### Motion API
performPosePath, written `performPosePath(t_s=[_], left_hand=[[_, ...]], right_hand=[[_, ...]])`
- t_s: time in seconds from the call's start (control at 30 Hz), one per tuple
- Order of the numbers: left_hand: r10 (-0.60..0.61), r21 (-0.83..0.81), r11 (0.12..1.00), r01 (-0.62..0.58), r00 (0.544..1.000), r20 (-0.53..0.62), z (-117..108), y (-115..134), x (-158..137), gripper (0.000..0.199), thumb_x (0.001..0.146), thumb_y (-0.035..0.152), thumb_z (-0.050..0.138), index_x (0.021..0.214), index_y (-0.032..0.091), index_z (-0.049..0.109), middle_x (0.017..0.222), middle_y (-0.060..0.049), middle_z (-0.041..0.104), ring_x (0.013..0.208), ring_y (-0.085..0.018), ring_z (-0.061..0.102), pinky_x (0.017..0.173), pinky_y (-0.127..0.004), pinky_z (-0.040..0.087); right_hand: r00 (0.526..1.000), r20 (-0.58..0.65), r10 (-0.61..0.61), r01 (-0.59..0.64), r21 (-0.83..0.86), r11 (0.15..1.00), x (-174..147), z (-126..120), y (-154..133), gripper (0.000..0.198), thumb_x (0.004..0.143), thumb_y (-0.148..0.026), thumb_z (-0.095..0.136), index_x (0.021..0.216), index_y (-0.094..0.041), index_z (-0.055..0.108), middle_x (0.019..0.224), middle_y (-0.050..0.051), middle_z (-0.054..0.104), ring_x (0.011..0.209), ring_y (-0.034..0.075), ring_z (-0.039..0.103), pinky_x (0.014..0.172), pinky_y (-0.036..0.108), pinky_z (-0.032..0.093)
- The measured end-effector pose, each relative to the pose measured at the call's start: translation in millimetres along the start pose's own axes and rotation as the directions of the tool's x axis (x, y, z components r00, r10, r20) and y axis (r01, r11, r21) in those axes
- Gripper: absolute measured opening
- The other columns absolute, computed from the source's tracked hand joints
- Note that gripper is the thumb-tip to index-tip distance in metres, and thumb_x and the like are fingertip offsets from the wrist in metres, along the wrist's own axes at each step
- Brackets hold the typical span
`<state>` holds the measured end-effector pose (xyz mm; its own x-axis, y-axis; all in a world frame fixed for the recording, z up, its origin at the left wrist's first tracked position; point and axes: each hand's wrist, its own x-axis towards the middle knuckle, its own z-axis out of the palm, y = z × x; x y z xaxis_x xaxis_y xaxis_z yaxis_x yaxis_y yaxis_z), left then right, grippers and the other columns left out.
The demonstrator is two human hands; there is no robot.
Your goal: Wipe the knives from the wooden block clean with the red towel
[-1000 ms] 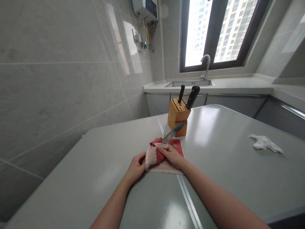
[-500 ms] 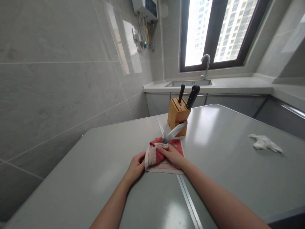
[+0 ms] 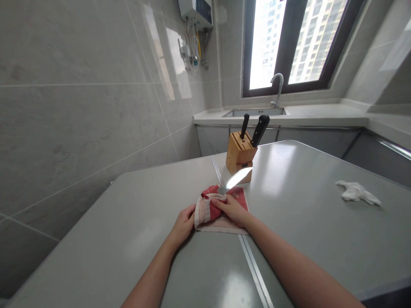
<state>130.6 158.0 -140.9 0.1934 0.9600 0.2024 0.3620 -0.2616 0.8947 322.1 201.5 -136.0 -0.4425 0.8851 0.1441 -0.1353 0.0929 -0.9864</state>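
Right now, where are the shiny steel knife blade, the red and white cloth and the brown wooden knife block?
Shiny steel knife blade (image 3: 236, 179): head view, flat side
Red and white cloth (image 3: 215, 212): head view, red folded part
Brown wooden knife block (image 3: 244, 156): head view, near face

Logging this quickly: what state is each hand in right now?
Left hand: curled at the towel's left edge; partly hidden, so its grip can't be told.
Right hand: closed on the folded towel, near the knife blade.

Forward of towel (image 3: 215, 211): blocked by blade (image 3: 237, 179), knife block (image 3: 236, 154) just behind. Passage open leftward over counter (image 3: 150, 201); rightward, up to white wad (image 3: 356, 192).
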Motion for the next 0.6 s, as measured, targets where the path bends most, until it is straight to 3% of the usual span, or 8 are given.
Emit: performPosePath(t_s=[0.3, 0.43, 0.6], left_hand=[[0.008, -0.054, 0.998, -0.008, 1.0, -0.009, 0.8, 3.7, -0.9, 0.029, 0.082, 0.036, 0.049, 0.095, 0.013, 0.061, 0.089, -0.005, 0.064, 0.079, -0.018, 0.055, 0.073, -0.025, 0.044], [0.012, -0.128, 0.992, -0.02, 0.998, -0.061, 2.6, 1.7, -2.3, 0.021, 0.08, 0.032, 0.052, 0.093, 0.016, 0.053, 0.08, -0.001, 0.059, 0.072, -0.014, 0.054, 0.065, -0.021, 0.042], [0.006, -0.085, 0.996, -0.019, 0.988, -0.156, 3.6, -4.1, -4.1, 0.018, 0.07, 0.026, 0.062, 0.078, 0.017, 0.049, 0.067, 0.005, 0.047, 0.057, -0.008, 0.043, 0.052, -0.016, 0.033]], right_hand=[[1.0, -0.01, -0.015, 0.015, 0.027, 1.0, 0.5, 0.1, 1.5, 0.039, 0.074, -0.045, 0.06, 0.104, -0.018, 0.061, 0.109, 0.006, 0.065, 0.106, 0.023, 0.056, 0.096, 0.04, 0.04], [0.999, -0.046, -0.014, 0.015, 0.025, 1.0, 1.4, 0.4, 2.2, 0.038, 0.073, -0.046, 0.061, 0.1, -0.018, 0.063, 0.105, 0.005, 0.066, 0.102, 0.024, 0.057, 0.093, 0.04, 0.041], [0.998, -0.064, -0.021, 0.021, 0.001, 1.0, 1.3, -0.3, 2.2, 0.039, 0.073, -0.046, 0.061, 0.1, -0.017, 0.062, 0.103, 0.005, 0.067, 0.1, 0.023, 0.058, 0.093, 0.04, 0.04]])
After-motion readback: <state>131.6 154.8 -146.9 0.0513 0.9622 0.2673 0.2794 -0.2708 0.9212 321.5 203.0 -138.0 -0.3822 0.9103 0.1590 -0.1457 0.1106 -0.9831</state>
